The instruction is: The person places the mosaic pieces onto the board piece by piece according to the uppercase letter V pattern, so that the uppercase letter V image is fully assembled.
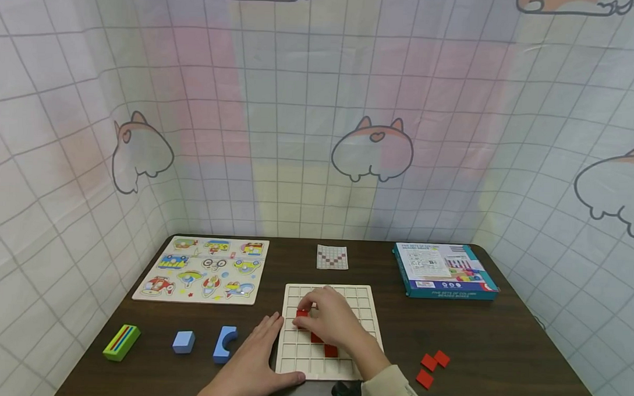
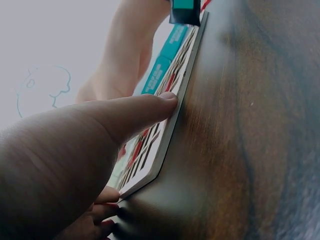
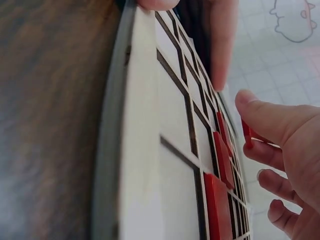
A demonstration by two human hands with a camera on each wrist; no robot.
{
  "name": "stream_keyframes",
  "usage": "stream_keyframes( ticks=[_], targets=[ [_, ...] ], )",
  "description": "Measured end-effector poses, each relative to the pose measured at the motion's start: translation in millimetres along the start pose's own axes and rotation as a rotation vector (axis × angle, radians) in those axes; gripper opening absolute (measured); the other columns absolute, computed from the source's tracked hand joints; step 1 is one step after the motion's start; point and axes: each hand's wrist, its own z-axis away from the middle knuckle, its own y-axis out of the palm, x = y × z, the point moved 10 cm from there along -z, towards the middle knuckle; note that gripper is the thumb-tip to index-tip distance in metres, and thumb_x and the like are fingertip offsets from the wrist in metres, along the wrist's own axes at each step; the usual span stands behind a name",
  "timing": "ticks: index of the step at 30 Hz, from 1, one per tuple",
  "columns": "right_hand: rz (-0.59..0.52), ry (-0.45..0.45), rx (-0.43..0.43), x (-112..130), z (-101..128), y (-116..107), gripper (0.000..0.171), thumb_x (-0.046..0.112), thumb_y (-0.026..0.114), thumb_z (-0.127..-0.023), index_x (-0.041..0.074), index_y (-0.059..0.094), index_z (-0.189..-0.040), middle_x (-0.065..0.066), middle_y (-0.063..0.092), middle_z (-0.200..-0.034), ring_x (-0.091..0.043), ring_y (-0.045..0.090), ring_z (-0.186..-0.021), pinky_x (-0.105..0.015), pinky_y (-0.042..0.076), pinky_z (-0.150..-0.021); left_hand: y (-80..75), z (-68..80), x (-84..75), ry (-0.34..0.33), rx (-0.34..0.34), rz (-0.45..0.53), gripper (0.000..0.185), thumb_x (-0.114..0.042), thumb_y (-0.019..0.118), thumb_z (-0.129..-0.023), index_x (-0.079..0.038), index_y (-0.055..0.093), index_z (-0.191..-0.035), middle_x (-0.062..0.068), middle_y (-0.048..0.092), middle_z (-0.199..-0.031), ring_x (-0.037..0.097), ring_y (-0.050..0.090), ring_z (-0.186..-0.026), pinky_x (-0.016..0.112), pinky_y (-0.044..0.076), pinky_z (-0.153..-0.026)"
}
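A pale board [image 1: 342, 371] with a raised square grid lies in front of me. My right hand [image 1: 335, 319] is over its left half, pinching a red square tile [image 3: 247, 134] between thumb and fingers. In the right wrist view, that tile is apart from the grid. Red tiles [image 1: 331, 351] sit in grid cells in a diagonal run, partly hidden by the right hand in the head view. My left hand [image 1: 256, 359] rests at the board's near left corner, fingers straight along the left side. Its thumb [image 2: 162, 100] lies on the near edge.
Three loose red tiles [image 1: 429, 362] lie right of the board. On the left are a blue arch block [image 1: 220, 347], a blue cube [image 1: 183, 342] and a striped green block [image 1: 121, 342]. Behind stand a picture puzzle board [image 1: 199, 275], a pattern card [image 1: 332, 258] and a teal box [image 1: 450, 295].
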Motion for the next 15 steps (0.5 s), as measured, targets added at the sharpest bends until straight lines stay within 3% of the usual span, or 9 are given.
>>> stream_keyframes(
  ticks=[3, 4, 6, 10, 15],
  targets=[
    [-0.005, 0.001, 0.007, 1, -7, 4, 0.021, 0.042, 0.091, -0.094, 0.024, 0.083, -0.103, 0.013, 0.079, -0.102, -0.014, 0.071, -0.106, -0.050, 0.048, -0.126, -0.2, -0.2, 1.4, -0.004, 0.001, 0.001, 0.132, -0.083, 0.085, -0.077, -0.009, 0.035, -0.174, 0.016, 0.032, -0.182, 0.044, 0.026, -0.171, 0.075, 0.033, -0.129],
    [-0.011, 0.005, 0.011, 1, -9, 5, 0.021, 0.042, 0.091, -0.094, 0.025, 0.083, -0.102, 0.014, 0.079, -0.101, -0.013, 0.070, -0.105, -0.049, 0.048, -0.126, 0.2, -0.4, 2.0, -0.006, 0.002, 0.002, 0.132, -0.083, 0.085, -0.077, -0.010, 0.035, -0.174, 0.016, 0.032, -0.183, 0.044, 0.025, -0.171, 0.076, 0.033, -0.129],
    [-0.023, 0.013, 0.022, -1, -13, 9, 0.020, 0.043, 0.091, -0.094, 0.026, 0.082, -0.102, 0.016, 0.076, -0.100, -0.012, 0.066, -0.101, -0.044, 0.056, -0.113, 0.6, -0.7, 3.1, -0.010, 0.006, 0.006, 0.131, -0.082, 0.086, -0.077, -0.011, 0.034, -0.175, 0.015, 0.032, -0.183, 0.044, 0.025, -0.171, 0.077, 0.033, -0.128],
    [-0.040, 0.013, 0.036, -2, -22, 15, 0.020, 0.041, 0.092, -0.093, 0.026, 0.083, -0.101, 0.015, 0.074, -0.099, -0.010, 0.059, -0.094, -0.037, 0.057, -0.094, 2.2, -1.5, 5.0, -0.018, 0.016, 0.009, 0.130, -0.081, 0.086, -0.078, -0.013, 0.033, -0.176, 0.014, 0.031, -0.183, 0.045, 0.025, -0.171, 0.078, 0.034, -0.126],
    [-0.027, -0.002, 0.049, -3, -28, 20, 0.022, 0.041, 0.094, -0.092, 0.025, 0.084, -0.101, 0.012, 0.074, -0.099, -0.009, 0.059, -0.095, -0.035, 0.057, -0.097, 2.7, -1.5, 4.7, -0.019, 0.019, 0.004, 0.130, -0.081, 0.086, -0.078, -0.013, 0.032, -0.176, 0.014, 0.031, -0.183, 0.044, 0.025, -0.171, 0.078, 0.035, -0.126]
  ],
)
